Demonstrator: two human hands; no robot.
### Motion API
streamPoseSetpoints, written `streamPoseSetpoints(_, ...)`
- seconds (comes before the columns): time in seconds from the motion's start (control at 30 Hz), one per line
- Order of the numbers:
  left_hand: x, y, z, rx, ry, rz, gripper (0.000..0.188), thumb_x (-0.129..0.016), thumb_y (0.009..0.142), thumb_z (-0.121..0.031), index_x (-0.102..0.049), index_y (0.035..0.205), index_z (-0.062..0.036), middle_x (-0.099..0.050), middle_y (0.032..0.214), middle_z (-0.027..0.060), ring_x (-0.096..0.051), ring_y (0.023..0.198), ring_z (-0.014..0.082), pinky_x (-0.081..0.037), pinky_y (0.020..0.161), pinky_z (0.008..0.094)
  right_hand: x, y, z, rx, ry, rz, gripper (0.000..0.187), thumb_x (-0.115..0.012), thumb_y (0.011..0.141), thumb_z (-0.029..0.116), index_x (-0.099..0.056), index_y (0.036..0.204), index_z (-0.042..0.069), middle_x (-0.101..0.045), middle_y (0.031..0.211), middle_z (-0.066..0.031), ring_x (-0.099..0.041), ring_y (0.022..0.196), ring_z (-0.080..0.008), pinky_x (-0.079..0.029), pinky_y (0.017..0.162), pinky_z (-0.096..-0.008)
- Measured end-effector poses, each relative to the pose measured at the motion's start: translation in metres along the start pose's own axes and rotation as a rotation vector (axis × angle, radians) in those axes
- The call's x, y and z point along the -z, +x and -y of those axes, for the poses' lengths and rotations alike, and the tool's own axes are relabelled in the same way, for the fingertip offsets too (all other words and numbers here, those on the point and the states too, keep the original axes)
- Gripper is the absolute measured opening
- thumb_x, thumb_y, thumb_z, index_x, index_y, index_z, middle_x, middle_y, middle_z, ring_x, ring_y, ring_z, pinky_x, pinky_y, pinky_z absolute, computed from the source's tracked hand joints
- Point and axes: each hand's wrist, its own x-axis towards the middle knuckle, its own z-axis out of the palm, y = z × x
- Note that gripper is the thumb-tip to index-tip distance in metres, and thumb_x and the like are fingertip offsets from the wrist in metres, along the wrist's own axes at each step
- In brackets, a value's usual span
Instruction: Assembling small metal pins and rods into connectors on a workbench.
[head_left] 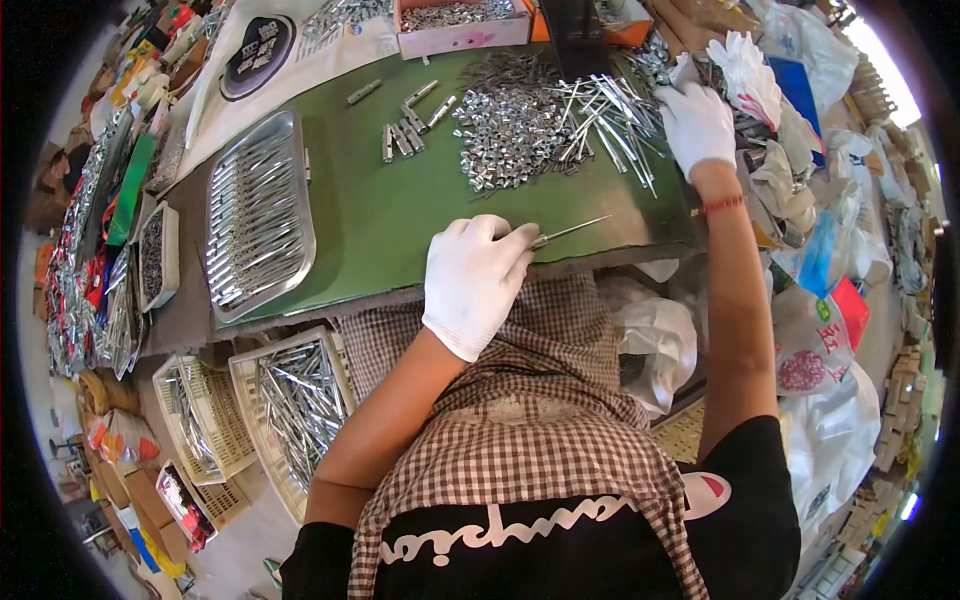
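My left hand (475,280), in a white glove, is closed near the front edge of the green work surface (370,200). Between its thumb and fingers is a thin pointed metal rod (575,230) with a thicker sleeve at its base, pointing right. My right hand (697,125), also gloved in white, reaches to the far right side of the table beside a heap of small metal parts (652,60); its fingertips are mostly hidden. To its left lie long thin metal rods (615,125) and a pile of small silver sleeves (500,140). Several thicker metal cylinders (405,135) lie further left.
A metal tray (308,215) holds rows of assembled metal pieces at the left. An open box (465,38) of small parts stands at the back. Plastic crates (240,375) with metal pieces sit below the table's left side. Loose white gloves (745,75) and plastic bags crowd the right.
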Motion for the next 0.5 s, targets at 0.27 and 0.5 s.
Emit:
streamPoseSetpoints(0.27, 0.003, 0.008, -0.002, -0.057, 0.076, 0.050, 0.013, -0.071, 0.079, -0.016, -0.070, 0.091, -0.0115, -0.063, 0.086, 0.0066, -0.062, 0.080, 0.0293, -0.049, 0.071, 0.0423, -0.012, 0.022, -0.002, 0.162, 0.012, -0.009, 0.012, -0.065, 0.087, 0.022, -0.068, 0.096, 0.014, -0.067, 0.095, -0.0073, -0.063, 0.097, -0.0294, -0.049, 0.083, -0.0455)
streamPoseSetpoints(0.5, 0.018, 0.008, 0.011, -0.059, 0.116, 0.062, 0.009, -0.067, 0.077, -0.016, -0.066, 0.082, -0.0085, -0.063, 0.084, 0.0094, -0.063, 0.079, 0.0304, -0.051, 0.069, 0.0432, 0.042, -0.042, 0.073, -0.006, 0.474, -0.142, 0.013, -0.066, 0.090, 0.013, -0.066, 0.102, 0.008, -0.070, 0.096, -0.0131, -0.064, 0.091, -0.0353, -0.050, 0.082, -0.0439)
